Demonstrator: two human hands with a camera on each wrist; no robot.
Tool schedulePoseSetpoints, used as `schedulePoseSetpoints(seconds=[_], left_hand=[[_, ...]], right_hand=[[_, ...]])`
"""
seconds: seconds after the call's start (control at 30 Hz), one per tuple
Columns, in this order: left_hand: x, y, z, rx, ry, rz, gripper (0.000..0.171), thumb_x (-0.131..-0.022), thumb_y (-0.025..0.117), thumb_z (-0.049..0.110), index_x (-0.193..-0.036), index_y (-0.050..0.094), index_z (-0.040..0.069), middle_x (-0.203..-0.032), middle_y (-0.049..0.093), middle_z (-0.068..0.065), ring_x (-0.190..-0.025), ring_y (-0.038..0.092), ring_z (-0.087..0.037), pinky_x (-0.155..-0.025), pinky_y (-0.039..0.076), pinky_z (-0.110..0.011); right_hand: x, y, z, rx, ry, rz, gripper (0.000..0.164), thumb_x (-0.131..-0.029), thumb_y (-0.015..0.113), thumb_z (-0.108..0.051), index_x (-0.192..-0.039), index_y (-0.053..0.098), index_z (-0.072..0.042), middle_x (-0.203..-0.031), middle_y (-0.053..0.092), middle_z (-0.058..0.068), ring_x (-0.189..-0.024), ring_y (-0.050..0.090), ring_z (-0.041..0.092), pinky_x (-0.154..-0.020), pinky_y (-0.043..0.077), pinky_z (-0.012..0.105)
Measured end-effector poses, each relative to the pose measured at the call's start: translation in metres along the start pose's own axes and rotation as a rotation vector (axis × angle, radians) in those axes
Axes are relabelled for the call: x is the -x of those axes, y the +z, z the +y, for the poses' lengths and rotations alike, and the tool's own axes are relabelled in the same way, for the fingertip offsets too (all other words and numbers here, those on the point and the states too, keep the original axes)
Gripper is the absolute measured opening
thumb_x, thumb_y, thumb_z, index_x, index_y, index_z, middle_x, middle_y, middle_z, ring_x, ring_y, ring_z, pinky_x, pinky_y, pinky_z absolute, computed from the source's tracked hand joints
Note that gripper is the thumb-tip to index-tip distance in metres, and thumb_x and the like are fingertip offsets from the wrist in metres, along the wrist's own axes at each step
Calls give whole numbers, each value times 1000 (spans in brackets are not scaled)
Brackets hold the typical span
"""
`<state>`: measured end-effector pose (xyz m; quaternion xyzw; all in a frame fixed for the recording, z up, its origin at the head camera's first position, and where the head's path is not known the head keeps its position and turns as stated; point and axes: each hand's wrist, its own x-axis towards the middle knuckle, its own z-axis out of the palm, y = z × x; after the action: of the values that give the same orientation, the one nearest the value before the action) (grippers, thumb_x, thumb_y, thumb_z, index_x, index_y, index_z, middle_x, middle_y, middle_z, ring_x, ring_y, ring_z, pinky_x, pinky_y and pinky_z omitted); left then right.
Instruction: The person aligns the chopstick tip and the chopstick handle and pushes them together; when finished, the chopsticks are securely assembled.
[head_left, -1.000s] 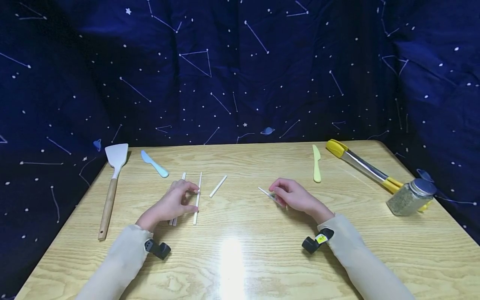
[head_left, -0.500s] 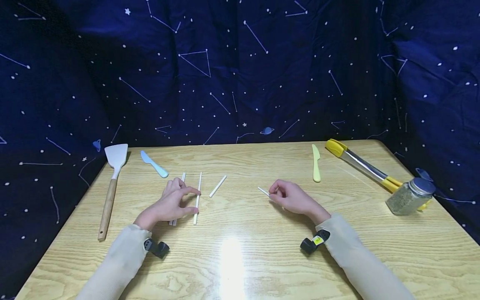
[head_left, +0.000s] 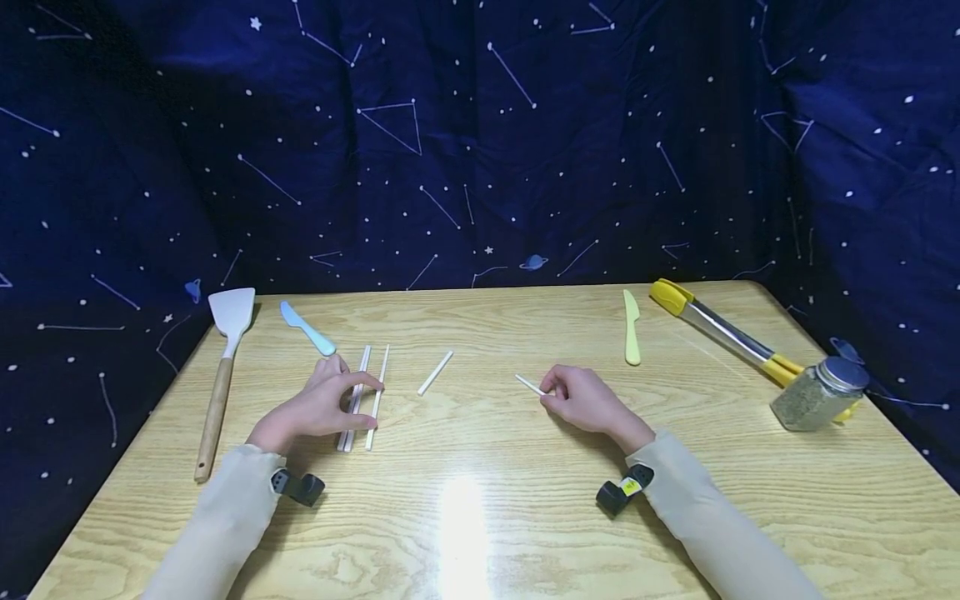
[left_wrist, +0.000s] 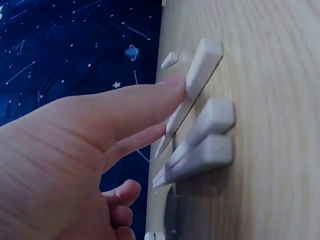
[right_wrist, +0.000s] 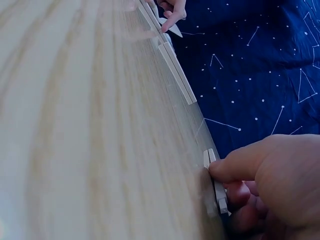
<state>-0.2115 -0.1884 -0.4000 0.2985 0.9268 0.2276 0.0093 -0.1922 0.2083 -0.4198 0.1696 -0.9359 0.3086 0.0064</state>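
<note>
My left hand (head_left: 318, 404) has its index fingertip and thumb tip spread along one white chopstick (head_left: 378, 375), touching it lengthwise. Two more white chopsticks (head_left: 363, 360) lie side by side just left of it, partly under the hand; their square ends (left_wrist: 220, 112) show in the left wrist view. Further right, my right hand (head_left: 588, 402) pinches a short white stick (head_left: 527, 383) between thumb and index finger, close over the table. The fingers cover its near part; its end (right_wrist: 223, 204) shows below the thumb in the right wrist view. Between the hands lies another short white stick (head_left: 436, 372).
A white spatula with a wooden handle (head_left: 217, 408) and a blue knife (head_left: 307, 328) lie on the left. Rightward are a yellow knife (head_left: 632, 329), yellow-tipped tongs (head_left: 720, 327) and a glass jar of dried herbs (head_left: 817, 396). A dark starry curtain (head_left: 480, 167) hangs behind the table.
My left hand has shifted left, and the chopstick under its fingertips has moved left with it, nearer the pair. The right hand has moved slightly, still holding the short stick.
</note>
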Motion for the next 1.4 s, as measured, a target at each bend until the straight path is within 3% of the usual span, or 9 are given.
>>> schedulePoseSetpoints(seconds=[0.2,0.87,1.03,1.13,1.4], left_hand=[[3,-5,-5,1,-50,-30,47,-73,83,28,-114,67,14,-83,29,-2,-82,26,-23,-70,22,-32],[7,-15,-8,-9,-75,-82,48,-71,83,28,-113,65,13,-87,37,-7,-84,30,-24,-72,25,-32],[5,-16,-5,2,-79,-84,44,-77,80,29,-113,64,12,-88,38,-8,-85,30,-25,-72,25,-32],[2,-13,-4,15,-78,-41,38,-81,76,26,-113,64,9,-87,40,-8,-85,31,-24,-72,26,-33],[-11,7,9,28,-64,172,24,-84,72,16,-101,65,1,-81,51,-8,-79,41,-21,-70,34,-32]], right_hand=[[1,-1,-1,17,16,5,6,-84,67,-8,-88,65,-3,-63,49,-3,-55,42,9,-53,34,22],[3,-1,-2,117,-8,8,3,-80,63,-9,-79,65,-7,-63,53,-4,-56,44,7,-54,37,22],[4,-3,-3,132,-5,3,4,-81,62,-9,-80,64,-6,-63,53,-4,-56,45,7,-54,37,23],[4,-4,-3,120,-3,-2,3,-81,62,-9,-82,63,-6,-64,53,-3,-55,44,7,-52,36,23],[4,-9,-1,34,-29,-30,3,-85,54,-6,-84,54,-3,-64,48,-2,-55,41,9,-52,35,22]])
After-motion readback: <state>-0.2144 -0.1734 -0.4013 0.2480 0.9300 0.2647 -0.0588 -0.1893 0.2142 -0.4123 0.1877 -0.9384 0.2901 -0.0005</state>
